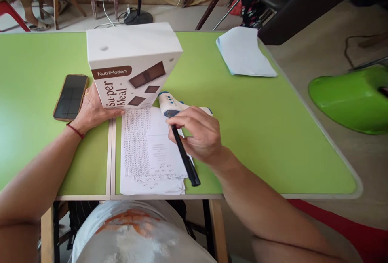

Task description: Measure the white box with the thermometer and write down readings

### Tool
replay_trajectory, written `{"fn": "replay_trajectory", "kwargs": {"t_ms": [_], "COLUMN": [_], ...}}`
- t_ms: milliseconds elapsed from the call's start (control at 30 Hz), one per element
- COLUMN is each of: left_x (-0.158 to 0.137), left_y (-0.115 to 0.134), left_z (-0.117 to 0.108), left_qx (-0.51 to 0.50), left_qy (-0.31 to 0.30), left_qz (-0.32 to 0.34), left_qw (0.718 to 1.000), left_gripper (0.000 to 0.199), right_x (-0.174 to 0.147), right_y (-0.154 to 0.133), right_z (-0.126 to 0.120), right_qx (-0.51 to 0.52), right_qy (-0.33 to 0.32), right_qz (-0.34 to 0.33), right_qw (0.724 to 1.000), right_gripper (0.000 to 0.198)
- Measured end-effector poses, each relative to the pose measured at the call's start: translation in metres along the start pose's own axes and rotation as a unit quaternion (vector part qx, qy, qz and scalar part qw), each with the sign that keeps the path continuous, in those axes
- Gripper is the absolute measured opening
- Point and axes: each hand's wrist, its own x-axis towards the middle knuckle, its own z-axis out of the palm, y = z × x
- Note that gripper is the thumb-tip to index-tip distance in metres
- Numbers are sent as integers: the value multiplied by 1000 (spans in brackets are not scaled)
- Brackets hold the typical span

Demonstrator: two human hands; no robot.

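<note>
At frame centre, the right hand (pixel 201 135) pinches a black pen (pixel 184 155) over the white printed sheet (pixel 145 149), apparently writing; the left hand (pixel 91 111) steadies the white NutriMotion box (pixel 130 66), fingers spread against it.

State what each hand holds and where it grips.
Right hand pinches a black pen near its tip end. Left hand rests against the white box at its lower left side.
</note>
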Motion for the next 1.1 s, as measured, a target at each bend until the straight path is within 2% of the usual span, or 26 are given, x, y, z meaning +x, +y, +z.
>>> {"fn": "replay_trajectory", "kwargs": {"t_ms": [67,100,167,267,333,467,633,867,1100], "left_x": [-1,-1,0,1,2,2,3,4,2], "left_y": [1,1,1,1,1,0,-1,-1,0], "left_z": [-1,-1,-2,-2,-2,-2,0,-2,-2], "left_qx": [-2,0,4,12,19,30,28,37,25], "left_qy": [-4,-7,-13,-17,-20,-21,-28,-32,-29], "left_qz": [-1,-1,6,13,7,2,1,6,6], "left_qw": [1000,1000,1000,1000,1000,999,999,999,999], "left_gripper": [91,88,85,79,76,79,83,81,82], "right_x": [0,-1,-4,-9,-12,-14,-17,-16,-18], "right_y": [-3,-5,-10,-12,-10,-3,-2,-1,-1], "right_z": [-2,-1,3,14,22,30,29,29,29], "right_qx": [21,37,80,149,171,165,154,152,154], "right_qy": [-20,-27,-40,-50,-33,-8,-38,-31,-55], "right_qz": [-4,15,100,254,303,301,282,273,264], "right_qw": [1000,999,991,954,937,939,946,949,950], "right_gripper": [26,24,19,8,9,16,16,16,16]}}
